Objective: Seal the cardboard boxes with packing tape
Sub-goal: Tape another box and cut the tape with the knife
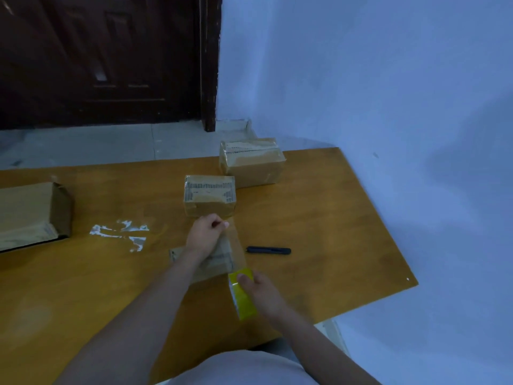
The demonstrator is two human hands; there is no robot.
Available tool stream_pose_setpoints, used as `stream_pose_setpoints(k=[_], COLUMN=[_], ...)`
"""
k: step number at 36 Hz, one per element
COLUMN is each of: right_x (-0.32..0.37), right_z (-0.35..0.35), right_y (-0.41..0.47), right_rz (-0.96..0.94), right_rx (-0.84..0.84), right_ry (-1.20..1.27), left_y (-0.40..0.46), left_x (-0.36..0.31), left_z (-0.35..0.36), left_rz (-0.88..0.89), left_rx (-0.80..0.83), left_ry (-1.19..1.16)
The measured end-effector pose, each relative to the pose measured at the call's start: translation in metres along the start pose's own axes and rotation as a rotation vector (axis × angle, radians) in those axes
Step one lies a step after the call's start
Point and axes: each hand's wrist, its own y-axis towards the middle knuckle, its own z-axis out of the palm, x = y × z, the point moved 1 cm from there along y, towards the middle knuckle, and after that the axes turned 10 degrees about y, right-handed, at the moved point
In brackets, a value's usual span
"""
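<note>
Left hand (205,234) pinches clear tape end (236,245) over small box (215,259) at table (333,218) centre, right hand (263,293) grasping yellow tape roll (243,295) at 5 o'clock; black cutter (268,250) at 3 o'clock, two taped boxes (209,194) toward 12.

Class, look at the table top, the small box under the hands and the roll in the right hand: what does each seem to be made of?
Table top: likely varnished wood or plywood, smooth orange-brown sheen. Small box: brown cardboard, matt, partly glossy under tape. Roll: clear plastic tape on a yellow core, probably; it is blurred.
</note>
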Motion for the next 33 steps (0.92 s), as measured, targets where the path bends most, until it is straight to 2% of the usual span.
stream_pose_setpoints(k=[4,7,13,16,19,23,27,31,33], right_x=[0.004,0.013,0.004,-0.016,-0.004,0.003,0.006,0.006,0.005], right_z=[0.003,-0.002,0.004,0.003,0.003,-0.001,-0.001,0.003,0.004], right_y=[0.0,-0.007,-0.003,0.015,0.005,0.0,0.0,0.0,0.0], right_rz=[-0.001,-0.014,0.053,0.07,0.048,0.048,0.057,0.041,0.05], right_rx=[0.058,0.041,0.053,0.034,0.026,0.025,0.051,0.045,0.046], right_ry=[-0.017,-0.029,0.053,0.101,0.059,0.008,0.0,-0.018,-0.025], left_y=[-0.001,-0.001,0.001,0.009,0.018,0.026,0.023,0.022,0.023], left_x=[0.002,0.005,0.001,-0.001,-0.003,-0.007,-0.011,-0.012,-0.008], left_z=[0.001,0.002,0.003,0.002,-0.002,-0.004,-0.008,-0.013,-0.01], left_rz=[-0.009,-0.026,-0.069,-0.128,-0.228,-0.308,-0.345,-0.376,-0.374], left_rx=[-0.017,-0.024,0.032,0.096,0.195,0.306,0.376,0.54,0.53], left_ry=[-0.048,-0.044,0.113,0.145,0.109,0.229,0.325,0.309,0.302])
